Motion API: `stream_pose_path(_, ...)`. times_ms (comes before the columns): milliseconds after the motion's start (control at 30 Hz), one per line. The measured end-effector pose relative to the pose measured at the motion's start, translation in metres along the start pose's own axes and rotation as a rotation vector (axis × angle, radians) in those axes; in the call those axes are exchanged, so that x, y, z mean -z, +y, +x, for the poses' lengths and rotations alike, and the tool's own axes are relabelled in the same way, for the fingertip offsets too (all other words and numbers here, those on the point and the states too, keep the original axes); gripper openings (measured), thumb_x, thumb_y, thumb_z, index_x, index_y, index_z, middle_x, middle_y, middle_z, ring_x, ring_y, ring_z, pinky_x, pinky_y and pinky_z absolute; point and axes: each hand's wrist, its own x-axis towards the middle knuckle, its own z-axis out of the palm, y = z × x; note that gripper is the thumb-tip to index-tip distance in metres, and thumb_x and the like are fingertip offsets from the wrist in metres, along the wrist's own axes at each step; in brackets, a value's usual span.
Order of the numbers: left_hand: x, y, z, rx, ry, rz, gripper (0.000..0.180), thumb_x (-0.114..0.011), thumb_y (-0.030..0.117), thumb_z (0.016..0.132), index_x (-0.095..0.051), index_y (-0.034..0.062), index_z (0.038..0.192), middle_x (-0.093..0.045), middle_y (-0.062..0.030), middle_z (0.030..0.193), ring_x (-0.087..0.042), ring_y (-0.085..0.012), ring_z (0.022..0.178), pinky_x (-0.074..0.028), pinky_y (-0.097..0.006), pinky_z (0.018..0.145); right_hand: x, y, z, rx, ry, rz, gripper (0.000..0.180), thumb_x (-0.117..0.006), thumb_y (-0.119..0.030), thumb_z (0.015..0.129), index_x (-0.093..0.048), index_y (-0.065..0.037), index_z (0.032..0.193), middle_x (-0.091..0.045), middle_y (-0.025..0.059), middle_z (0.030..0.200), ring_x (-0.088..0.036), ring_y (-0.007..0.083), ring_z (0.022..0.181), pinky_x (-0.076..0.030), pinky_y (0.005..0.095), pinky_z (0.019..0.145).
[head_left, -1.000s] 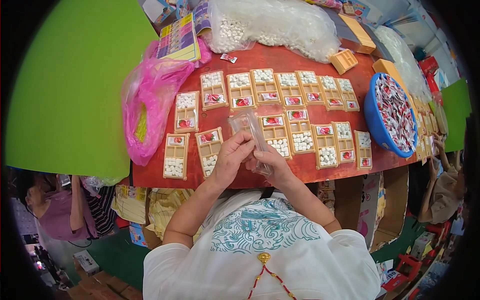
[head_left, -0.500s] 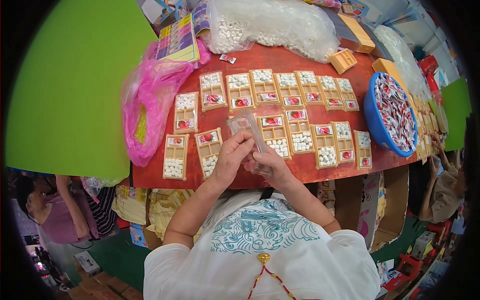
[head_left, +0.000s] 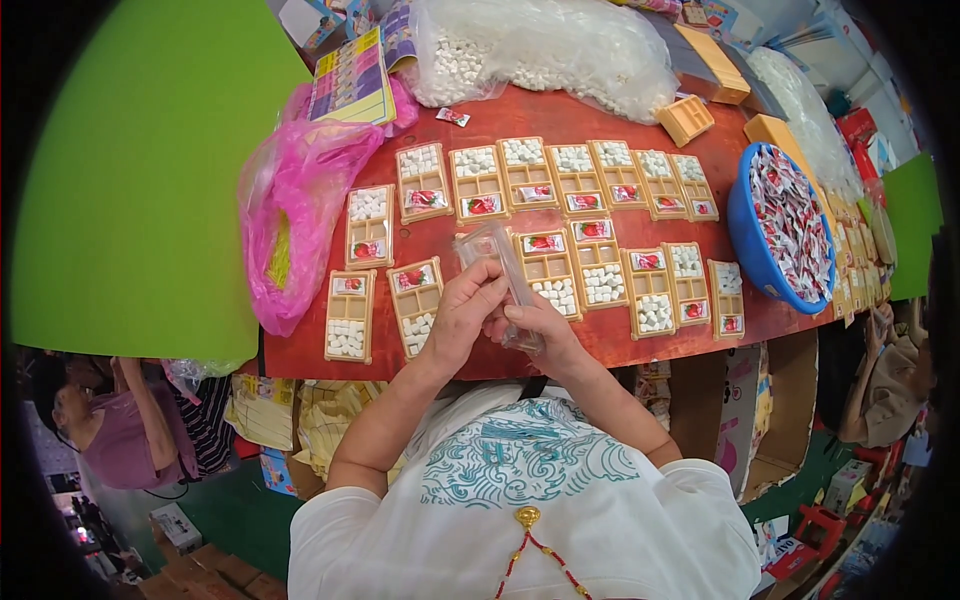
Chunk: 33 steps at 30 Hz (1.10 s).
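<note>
My left hand (head_left: 464, 312) and my right hand (head_left: 540, 325) meet over the near edge of the red table, fingers closed around clear plastic lids (head_left: 512, 262), which look stacked and stand tilted. Some of the fingertips are hidden behind the other hand. Beyond and beside them lie two rows of beige compartment trays (head_left: 479, 165). Each visible tray holds small white pieces (head_left: 604, 283) at one end and a red-and-white sachet (head_left: 545, 242) with a strawberry picture at the other. A tray partly shows behind the lids.
At right a blue basin (head_left: 738, 225) is heaped with sachets. Large clear bags of white pieces (head_left: 560, 60) line the back. A pink plastic bag (head_left: 290, 190) lies left, beside a green surface (head_left: 130, 180). Empty beige trays (head_left: 686, 121) sit back right. Other people are at both sides.
My hands and the lids stay almost in place. At the right edge, another person's arm has shifted slightly.
</note>
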Motion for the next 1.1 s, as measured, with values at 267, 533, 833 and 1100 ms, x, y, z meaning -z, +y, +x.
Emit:
stream_pose_path(267,0.0022,-0.0009,0.0021,0.014,-0.003,-0.030,0.016,-0.046,0.020,0.098,-0.055,0.0070,0.101,-0.059,-0.0003,0.082,-0.053,-0.0035,0.065,-0.044,-0.017,0.052,0.0022,0.0019,0.0017,-0.008,0.009,-0.009,0.044,-0.060,-0.037,0.080,-0.054,-0.005,0.110,-0.060,0.0041,0.082,-0.057,0.0118,0.081,-0.043,0.0234,0.071)
stream_pose_path(533,0.0037,-0.0023,0.0028,0.002,-0.004,-0.005,0.017,-0.045,0.020,0.098,-0.055,0.0071,0.101,-0.059,0.0001,0.080,-0.053,-0.0032,0.064,-0.043,-0.017,0.052,0.0017,0.0028,0.0019,-0.007,0.007,-0.014,0.047,-0.059,-0.037,0.081,-0.052,-0.002,0.112,-0.060,0.0053,0.083,-0.057,0.0120,0.081,-0.043,0.0234,0.071)
stream_pose_path(833,0.0037,0.0012,0.0029,-0.002,-0.013,-0.018,0.018,-0.044,0.020,0.099,-0.057,0.0072,0.101,-0.059,0.0011,0.076,-0.050,-0.0023,0.058,-0.038,-0.016,0.047,0.0001,0.0023,0.0021,0.005,0.002,-0.010,0.041,-0.060,-0.038,0.081,-0.054,-0.005,0.104,-0.057,0.0031,0.085,-0.054,0.0091,0.077,-0.041,0.0226,0.067)
stream_pose_path(1100,0.0017,0.0018,0.0047,0.000,0.008,-0.025,0.018,-0.043,0.020,0.099,-0.056,0.0071,0.098,-0.058,0.0010,0.073,-0.047,-0.0026,0.053,-0.035,-0.016,0.044,-0.0011,0.0000,0.0021,-0.010,0.014,-0.018,0.038,-0.060,-0.037,0.081,-0.055,-0.006,0.102,-0.057,0.0023,0.083,-0.054,0.0095,0.076,-0.041,0.0226,0.066)
